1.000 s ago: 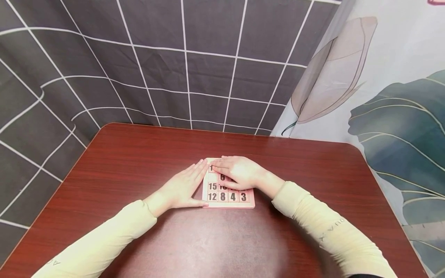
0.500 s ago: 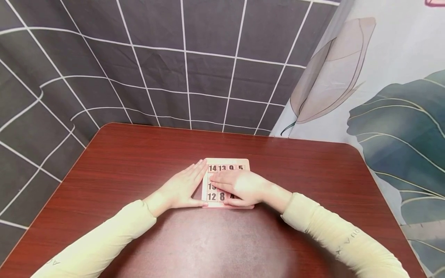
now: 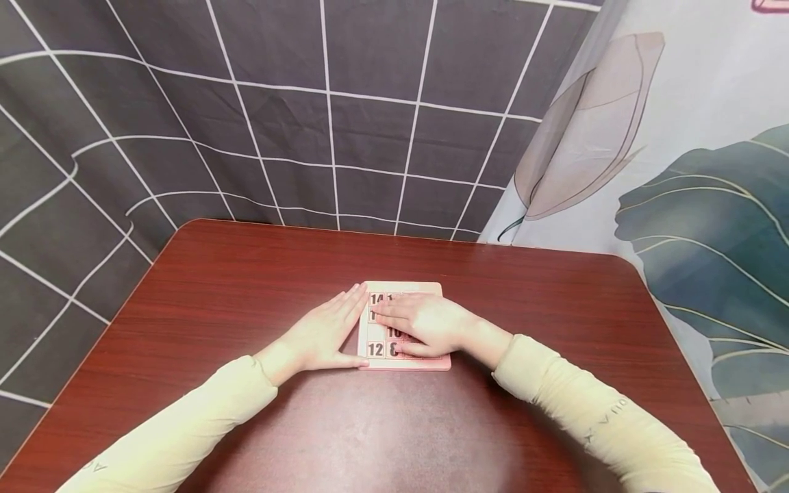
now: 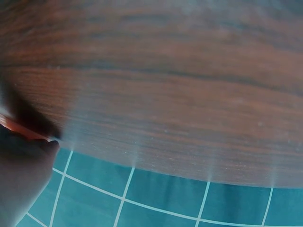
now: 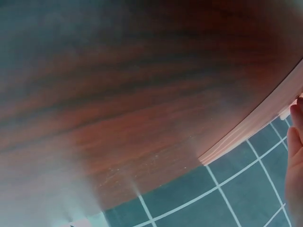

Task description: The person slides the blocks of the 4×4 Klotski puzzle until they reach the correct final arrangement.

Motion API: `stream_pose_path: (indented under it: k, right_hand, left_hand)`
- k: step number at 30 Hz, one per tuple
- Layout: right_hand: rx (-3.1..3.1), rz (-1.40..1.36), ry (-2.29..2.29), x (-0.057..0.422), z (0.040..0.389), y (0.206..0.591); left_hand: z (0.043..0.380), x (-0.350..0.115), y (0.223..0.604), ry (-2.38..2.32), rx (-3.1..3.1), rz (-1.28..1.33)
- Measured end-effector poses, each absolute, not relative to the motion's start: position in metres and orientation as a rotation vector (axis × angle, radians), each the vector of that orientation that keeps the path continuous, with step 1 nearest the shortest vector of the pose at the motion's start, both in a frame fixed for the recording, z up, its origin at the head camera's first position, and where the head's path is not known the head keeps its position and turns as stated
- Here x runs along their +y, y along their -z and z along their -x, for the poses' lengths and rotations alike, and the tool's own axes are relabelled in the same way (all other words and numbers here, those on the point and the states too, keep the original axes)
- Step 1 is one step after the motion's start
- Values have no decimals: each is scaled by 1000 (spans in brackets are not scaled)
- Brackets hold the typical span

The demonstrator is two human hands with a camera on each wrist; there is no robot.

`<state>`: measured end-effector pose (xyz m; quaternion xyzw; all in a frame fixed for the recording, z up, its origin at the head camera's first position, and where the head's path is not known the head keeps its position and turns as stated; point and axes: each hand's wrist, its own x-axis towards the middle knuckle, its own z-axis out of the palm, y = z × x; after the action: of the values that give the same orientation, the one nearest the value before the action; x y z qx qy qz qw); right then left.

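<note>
A flat number slide puzzle (image 3: 403, 365), pale pink with black numerals on square tiles, lies on the table. My left hand (image 3: 317, 335) lies along its left side, fingers straight at the upper left corner and thumb at the lower left corner. Over the tiles is my right hand (image 3: 431, 325), fingers extended, fingertips on the left column's second-row tile. The numbers 14, 10, 12 and 8 show; the right columns are hidden under the hand. In the left column's third row a pale gap shows. The right wrist view catches the puzzle's pink side (image 5: 251, 125) and part of the right hand (image 5: 296, 161).
The reddish-brown wooden table (image 3: 259, 260) has rounded far corners. A dark curtain with white grid lines (image 3: 296, 123) hangs behind and to the left, and a pale leaf-print curtain (image 3: 678, 89) hangs at the right.
My right hand moved down over the puzzle, then slightly up again. The left column's third-row tile, 15, slid up into the second-row gap, leaving a gap below. My left hand stayed still.
</note>
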<state>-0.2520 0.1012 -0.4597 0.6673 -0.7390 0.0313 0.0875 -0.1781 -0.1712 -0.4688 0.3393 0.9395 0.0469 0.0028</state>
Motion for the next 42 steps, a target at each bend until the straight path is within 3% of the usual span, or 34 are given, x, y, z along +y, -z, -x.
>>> stream_pose_path:
  k: [15,29,42]
  right_hand:
    - [-2051,-2117,-141,109,210,460]
    - [-2161,-2010,-147,106,228,459]
    - [-2051,-2054,-167,142,216,463]
  left_hand:
    - [177,-171,467,-152,2956,-1060]
    - [178,-169,467,-134,2945,-1050]
    - [178,-169,470,-161,2954,-1053]
